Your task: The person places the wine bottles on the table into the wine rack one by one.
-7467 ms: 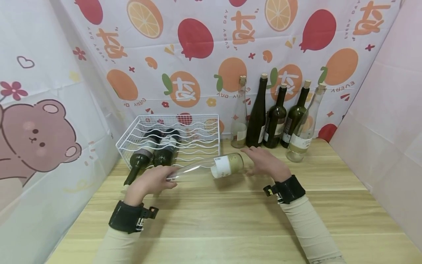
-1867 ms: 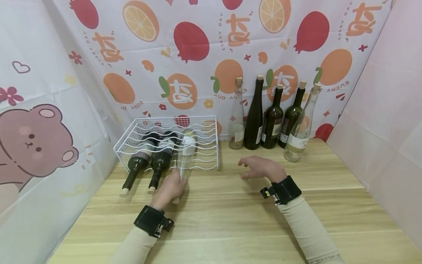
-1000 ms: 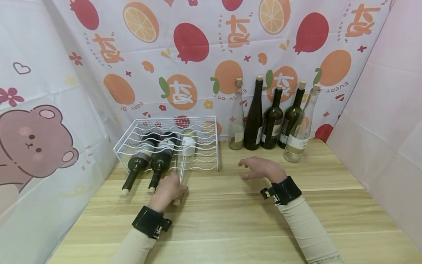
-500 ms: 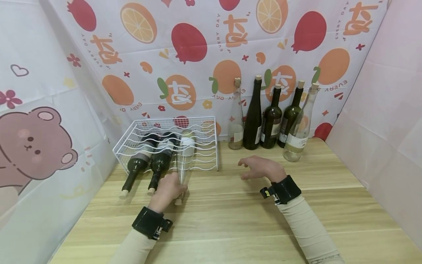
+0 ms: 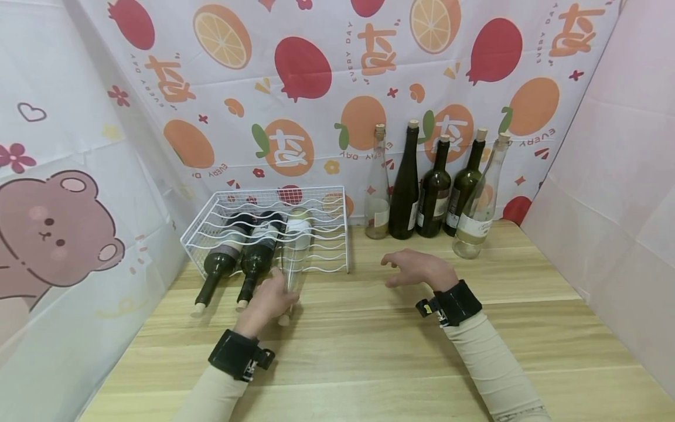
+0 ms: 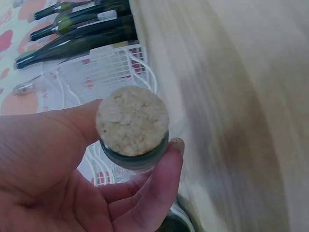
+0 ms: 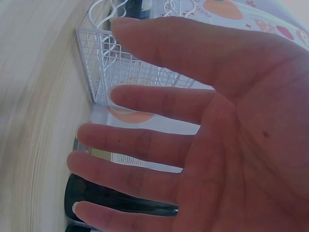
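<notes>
A clear glass wine bottle (image 5: 295, 255) lies in the white wire rack (image 5: 346, 234), base inward, its corked neck sticking out toward me. My left hand (image 5: 269, 299) is at that neck; in the left wrist view, thumb and fingers curl round it just behind the cork (image 6: 133, 121). Left of it, a dark green wine bottle (image 5: 258, 258) and another dark bottle (image 5: 220, 261) lie in the rack the same way. My right hand (image 5: 422, 271) hovers right of the rack, holding nothing. Its fingers (image 7: 130, 179) are spread and nearly straight in the right wrist view.
Along the back right stand a clear corked bottle (image 5: 377, 214), three dark corked bottles (image 5: 406, 205) and another clear bottle (image 5: 474, 228) at the end. A printed cloth (image 5: 311, 117) hangs behind the wooden table (image 5: 369, 363).
The clear bottle, earlier held sideways between both hands, now lies in the rack beside the two dark ones. My left index finger has lifted slightly. The right hand has stayed put lately.
</notes>
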The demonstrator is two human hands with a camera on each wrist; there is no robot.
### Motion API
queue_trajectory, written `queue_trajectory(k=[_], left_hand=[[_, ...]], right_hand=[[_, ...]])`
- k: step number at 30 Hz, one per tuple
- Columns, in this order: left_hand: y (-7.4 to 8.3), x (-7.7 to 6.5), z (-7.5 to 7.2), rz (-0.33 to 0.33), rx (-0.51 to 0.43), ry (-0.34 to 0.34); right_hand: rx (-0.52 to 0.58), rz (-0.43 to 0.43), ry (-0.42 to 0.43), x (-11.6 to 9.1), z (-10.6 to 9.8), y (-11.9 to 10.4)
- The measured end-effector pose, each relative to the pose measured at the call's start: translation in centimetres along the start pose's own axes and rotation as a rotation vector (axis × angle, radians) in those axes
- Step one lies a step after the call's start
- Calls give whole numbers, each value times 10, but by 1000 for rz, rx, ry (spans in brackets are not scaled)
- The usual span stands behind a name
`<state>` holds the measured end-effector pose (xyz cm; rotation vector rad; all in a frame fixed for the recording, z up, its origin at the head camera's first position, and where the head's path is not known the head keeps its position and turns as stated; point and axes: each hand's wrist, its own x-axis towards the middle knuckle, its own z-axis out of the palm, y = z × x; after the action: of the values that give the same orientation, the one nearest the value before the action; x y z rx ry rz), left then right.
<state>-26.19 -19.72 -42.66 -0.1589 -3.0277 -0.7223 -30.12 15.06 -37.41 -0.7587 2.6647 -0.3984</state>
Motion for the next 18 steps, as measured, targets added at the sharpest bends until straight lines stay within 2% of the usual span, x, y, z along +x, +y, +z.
queue_trajectory(k=[8,18], left_hand=[[2,-3,-9,38,-29,-62],[1,-3,-14,40,-61,-105]], right_hand=[[-1,0,-4,1,1,1],[19,19,-20,0,0,-1]])
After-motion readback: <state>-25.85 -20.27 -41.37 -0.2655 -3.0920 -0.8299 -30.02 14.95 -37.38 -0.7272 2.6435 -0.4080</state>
